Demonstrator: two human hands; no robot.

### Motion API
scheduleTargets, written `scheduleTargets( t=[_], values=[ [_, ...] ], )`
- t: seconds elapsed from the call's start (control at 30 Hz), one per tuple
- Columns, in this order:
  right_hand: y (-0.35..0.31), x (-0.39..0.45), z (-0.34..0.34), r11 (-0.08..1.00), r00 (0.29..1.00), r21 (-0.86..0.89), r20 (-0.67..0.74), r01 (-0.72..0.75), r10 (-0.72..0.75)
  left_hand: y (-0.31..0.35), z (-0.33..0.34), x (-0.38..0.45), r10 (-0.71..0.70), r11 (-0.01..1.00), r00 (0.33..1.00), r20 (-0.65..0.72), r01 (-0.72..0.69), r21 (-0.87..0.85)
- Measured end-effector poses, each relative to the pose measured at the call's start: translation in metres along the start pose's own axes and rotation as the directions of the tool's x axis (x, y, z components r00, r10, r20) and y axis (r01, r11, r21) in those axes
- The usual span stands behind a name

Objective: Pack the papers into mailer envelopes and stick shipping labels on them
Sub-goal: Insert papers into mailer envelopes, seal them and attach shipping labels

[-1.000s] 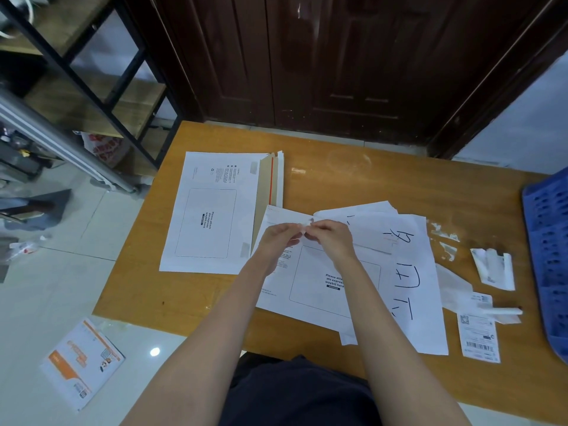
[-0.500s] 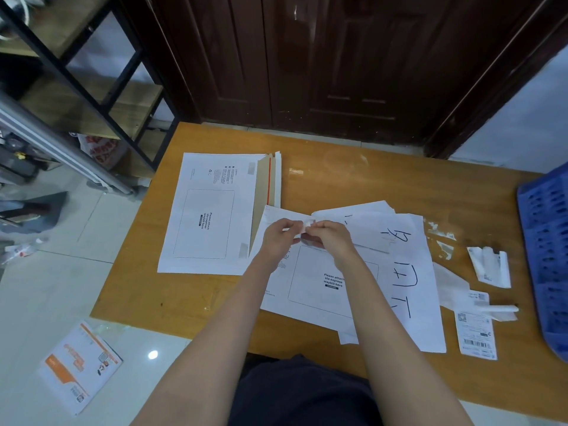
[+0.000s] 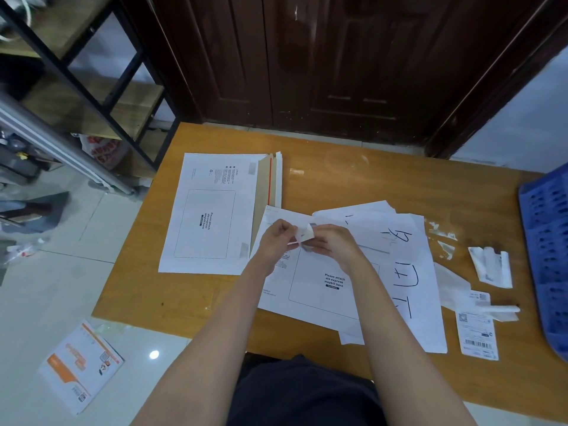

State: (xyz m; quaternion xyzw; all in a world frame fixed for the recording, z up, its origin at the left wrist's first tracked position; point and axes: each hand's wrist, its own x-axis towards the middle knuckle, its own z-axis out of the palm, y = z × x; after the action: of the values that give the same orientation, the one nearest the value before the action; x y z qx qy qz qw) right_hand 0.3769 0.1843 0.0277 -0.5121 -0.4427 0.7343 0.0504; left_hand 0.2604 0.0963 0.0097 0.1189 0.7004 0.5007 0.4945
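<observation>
Both hands, left hand (image 3: 278,238) and right hand (image 3: 333,244), pinch a small curling label (image 3: 305,234) in their fingers, right above the mailer envelope (image 3: 319,281) on the surface (image 3: 384,176).

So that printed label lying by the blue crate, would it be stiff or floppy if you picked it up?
Probably floppy: the shipping label looks like a thin sheet lying flat on the table. Likely very light, so a nudge could slide it.
</observation>
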Motion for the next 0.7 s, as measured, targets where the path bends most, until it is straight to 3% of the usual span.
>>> scheduleTargets(
  t=[0.1, 0.27, 0.43, 0.7],
  values=[
    [-0.004, 0.0, 0.002, 1.0, 0.999, -0.017, -0.04, 0.003, -0.004, 0.005, 0.002, -0.001, 0.066, 0.996, 0.998, 0.013, -0.067, 0.062],
    [0.001, 0.002, 0.011, 0.953, 0.937, -0.286, -0.295, 0.1, -0.186, 0.006, 0.008, -0.003, 0.085, 0.993, 0.996, 0.01, -0.085, 0.087],
    [0.0, -0.003, 0.017, 0.905, 0.918, -0.393, -0.276, 0.161, -0.283, 0.004, 0.011, -0.004, 0.141, 0.974, 0.988, -0.058, -0.128, 0.187],
    [0.003, 0.001, 0.016, 0.909, 0.936, -0.38, -0.224, 0.171, -0.27, 0.004, 0.012, 0.003, 0.194, 0.903, 0.978, -0.071, -0.15, 0.402]
  ],
)
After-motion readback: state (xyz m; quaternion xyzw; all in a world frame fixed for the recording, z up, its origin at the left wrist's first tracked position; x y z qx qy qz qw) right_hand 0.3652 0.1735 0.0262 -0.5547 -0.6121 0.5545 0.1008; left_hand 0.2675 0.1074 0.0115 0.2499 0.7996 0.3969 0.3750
